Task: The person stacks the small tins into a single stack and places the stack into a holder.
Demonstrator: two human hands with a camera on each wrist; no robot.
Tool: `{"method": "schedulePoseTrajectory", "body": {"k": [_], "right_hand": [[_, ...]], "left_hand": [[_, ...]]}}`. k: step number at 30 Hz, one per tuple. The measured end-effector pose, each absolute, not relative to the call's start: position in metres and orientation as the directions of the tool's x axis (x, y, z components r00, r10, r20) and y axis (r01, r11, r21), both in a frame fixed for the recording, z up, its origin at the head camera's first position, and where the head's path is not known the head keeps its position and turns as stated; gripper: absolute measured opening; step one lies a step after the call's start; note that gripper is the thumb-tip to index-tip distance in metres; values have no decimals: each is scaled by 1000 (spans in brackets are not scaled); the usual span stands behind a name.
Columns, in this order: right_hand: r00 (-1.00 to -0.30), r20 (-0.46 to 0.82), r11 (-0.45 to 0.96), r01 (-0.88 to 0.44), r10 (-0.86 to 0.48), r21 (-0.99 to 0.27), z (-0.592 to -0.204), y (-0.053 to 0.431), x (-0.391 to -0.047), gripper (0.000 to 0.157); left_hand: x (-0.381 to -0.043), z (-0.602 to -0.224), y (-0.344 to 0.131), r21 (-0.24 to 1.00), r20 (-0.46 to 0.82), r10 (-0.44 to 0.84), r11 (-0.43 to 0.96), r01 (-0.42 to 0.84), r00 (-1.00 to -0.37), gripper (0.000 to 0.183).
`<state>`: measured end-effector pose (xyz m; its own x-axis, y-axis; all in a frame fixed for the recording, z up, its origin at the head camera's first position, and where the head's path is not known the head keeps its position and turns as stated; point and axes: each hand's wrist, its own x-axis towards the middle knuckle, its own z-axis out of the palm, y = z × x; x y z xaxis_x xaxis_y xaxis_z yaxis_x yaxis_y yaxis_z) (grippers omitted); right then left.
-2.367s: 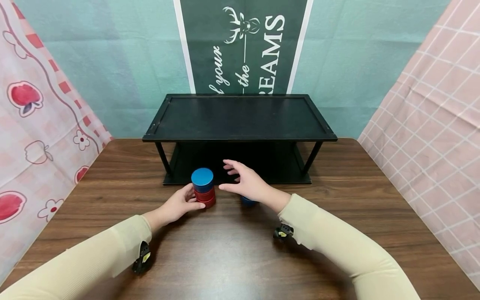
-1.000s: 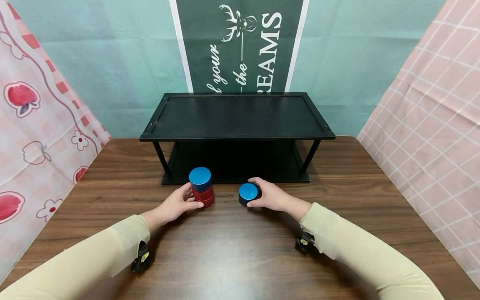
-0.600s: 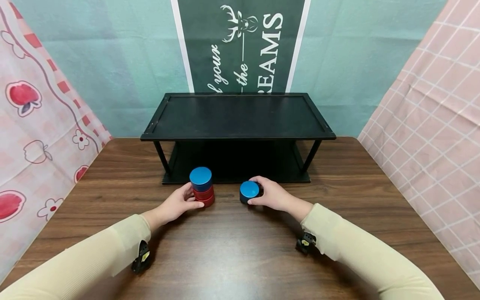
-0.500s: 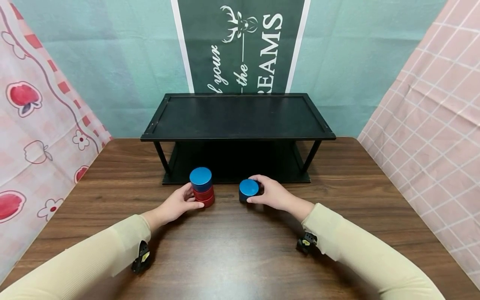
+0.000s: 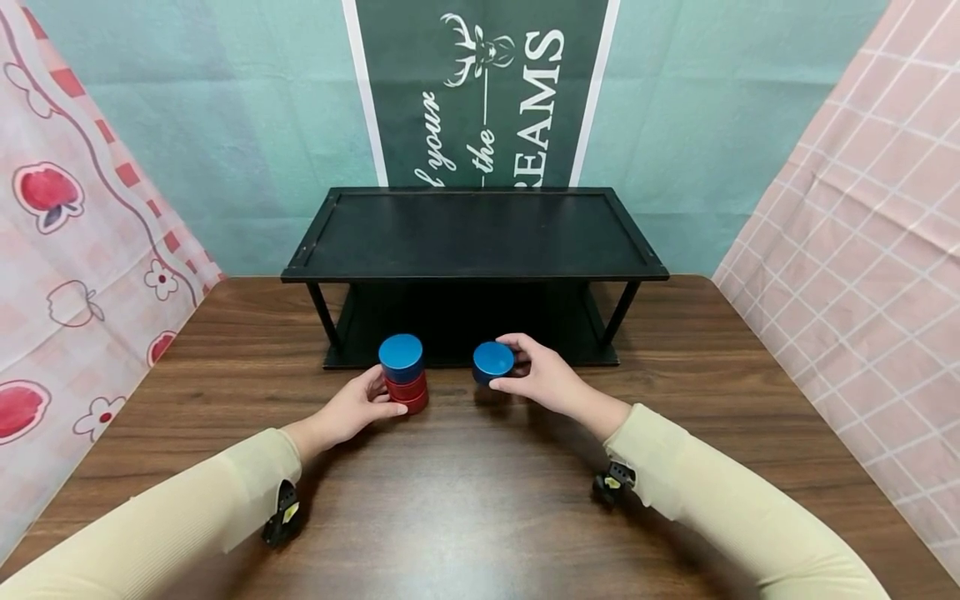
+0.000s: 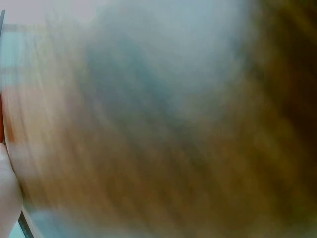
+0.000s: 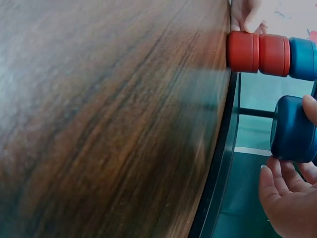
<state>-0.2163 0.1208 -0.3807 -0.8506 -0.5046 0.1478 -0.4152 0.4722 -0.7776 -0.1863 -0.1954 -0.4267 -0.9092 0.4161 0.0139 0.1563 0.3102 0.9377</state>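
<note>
A stack of small round tins stands on the table in front of the shelf: two red tins below and a blue tin on top. My left hand grips the lower, red part of the stack from the left, thumb in front. To the right, my right hand pinches another blue tin between thumb and fingers. In the right wrist view this blue tin is raised off the tabletop, apart from the stack. The left wrist view is mostly blurred, with a bit of my left hand at its edge.
Right behind the tins is a black two-level shelf with thin posts. The brown wooden table extends in front. Patterned cloths hang at left and right, and a green cloth with a banner hangs at the back.
My right hand came down beside the second blue tin, took hold of it, and has lifted it off the table. The left hand and the stack have stayed put.
</note>
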Motion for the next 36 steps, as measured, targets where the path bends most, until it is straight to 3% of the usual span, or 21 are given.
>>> {"method": "schedulePoseTrajectory", "body": {"k": [36], "right_hand": [[-870,221,486,-438,-440,-757,-351,113,-216,57]], "left_hand": [[-187,-425,-194,943,17,423,293,155,-906,64]]}}
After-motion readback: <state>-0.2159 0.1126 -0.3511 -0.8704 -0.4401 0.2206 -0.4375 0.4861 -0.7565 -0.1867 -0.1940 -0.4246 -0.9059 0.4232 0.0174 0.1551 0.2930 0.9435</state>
